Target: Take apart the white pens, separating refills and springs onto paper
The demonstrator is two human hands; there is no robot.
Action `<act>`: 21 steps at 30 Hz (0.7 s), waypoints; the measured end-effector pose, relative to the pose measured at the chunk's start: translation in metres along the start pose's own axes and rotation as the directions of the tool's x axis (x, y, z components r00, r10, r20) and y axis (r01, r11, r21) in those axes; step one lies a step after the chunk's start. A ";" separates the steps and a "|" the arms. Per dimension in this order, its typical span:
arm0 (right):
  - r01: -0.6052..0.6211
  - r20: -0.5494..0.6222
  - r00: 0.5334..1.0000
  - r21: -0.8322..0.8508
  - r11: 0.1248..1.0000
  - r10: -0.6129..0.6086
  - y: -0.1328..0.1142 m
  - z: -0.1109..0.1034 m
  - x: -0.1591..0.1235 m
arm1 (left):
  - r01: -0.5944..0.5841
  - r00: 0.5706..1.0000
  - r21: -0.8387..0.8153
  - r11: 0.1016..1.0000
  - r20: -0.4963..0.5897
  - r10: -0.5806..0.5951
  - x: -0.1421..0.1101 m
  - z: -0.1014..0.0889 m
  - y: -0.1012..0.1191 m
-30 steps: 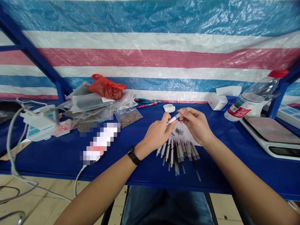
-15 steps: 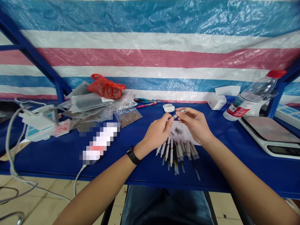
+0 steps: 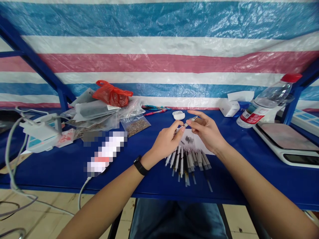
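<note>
Both hands meet over the middle of the blue table. My left hand (image 3: 166, 140), with a black band on its wrist, is closed in a pinch on one end of a slim pen (image 3: 193, 119) with a silvery tip. The thumb and a finger of my right hand (image 3: 207, 130) grip the pen near that tip, while its index finger is lifted away. Below the hands lies a row of pen parts (image 3: 181, 161), grey and white barrels with thin refills sticking out. Small dark pieces (image 3: 188, 139) rest on a white sheet (image 3: 203, 146) behind them.
A white earbud-type case (image 3: 178, 115) stands beyond the hands. To the left are a phone-like blurred object (image 3: 107, 154), bags of small brown parts (image 3: 136, 125), a red bag (image 3: 113, 94) and a power strip (image 3: 43, 132). A bottle (image 3: 259, 111) and scale (image 3: 286, 141) stand right.
My right index finger has lifted and straightened off the pen, and the silvery tip now shows under it. My left hand has barely moved.
</note>
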State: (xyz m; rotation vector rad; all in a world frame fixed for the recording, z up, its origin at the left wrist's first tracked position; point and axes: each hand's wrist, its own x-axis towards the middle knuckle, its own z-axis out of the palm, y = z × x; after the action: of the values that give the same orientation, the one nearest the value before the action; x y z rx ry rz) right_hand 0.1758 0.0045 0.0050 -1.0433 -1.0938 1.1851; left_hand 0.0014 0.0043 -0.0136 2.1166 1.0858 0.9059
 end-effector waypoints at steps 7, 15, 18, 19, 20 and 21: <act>-0.028 -0.021 0.999 0.026 0.999 0.029 -0.003 0.000 -0.001 | 0.010 1.000 -0.004 1.000 -0.019 -0.010 0.001 -0.001 0.001; -0.035 -0.011 0.999 0.030 0.999 0.035 0.000 -0.003 0.001 | 0.044 0.999 0.025 0.999 -0.023 -0.043 0.001 -0.003 0.004; -0.034 -0.005 0.999 0.017 0.999 0.034 0.000 -0.003 0.001 | 0.036 0.999 0.022 0.999 -0.036 -0.035 0.002 -0.003 0.003; -0.036 -0.007 0.999 0.002 0.999 0.036 0.000 -0.003 0.001 | 0.035 0.999 0.019 0.999 -0.034 -0.034 0.002 -0.003 0.002; -0.040 -0.011 0.999 -0.009 0.999 0.040 0.001 -0.003 0.002 | 0.035 0.999 0.016 0.999 -0.029 -0.035 0.002 -0.003 0.002; -0.044 -0.015 0.999 -0.010 0.999 0.044 0.001 -0.004 0.002 | 0.038 0.999 0.014 0.999 -0.022 -0.038 0.002 -0.003 0.001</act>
State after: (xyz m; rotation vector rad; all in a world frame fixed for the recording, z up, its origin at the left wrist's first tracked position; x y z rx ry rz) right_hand 0.1795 0.0064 0.0032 -1.0871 -1.0715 1.2064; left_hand 0.0006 0.0057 -0.0109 2.0952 1.1428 0.9084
